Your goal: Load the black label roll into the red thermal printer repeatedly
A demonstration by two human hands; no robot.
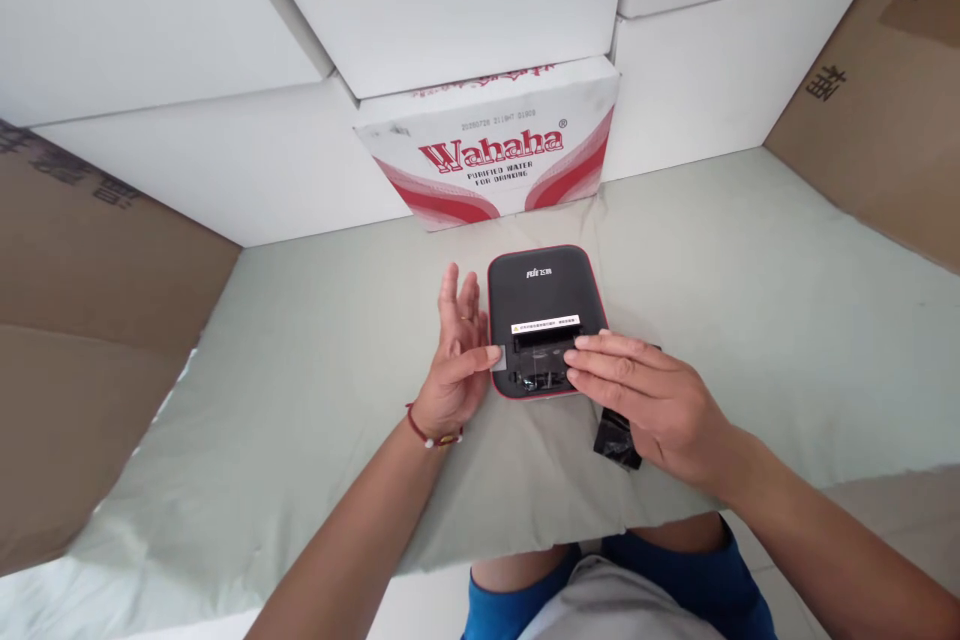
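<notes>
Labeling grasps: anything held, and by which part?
Open left hand only steadies black device at its left edge; whether right hand grips black piece: can't tell.

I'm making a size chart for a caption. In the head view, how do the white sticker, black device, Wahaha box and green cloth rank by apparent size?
Largest to smallest:
1. Green cloth
2. Wahaha box
3. Black device, partly covered by the right hand
4. White sticker
</notes>
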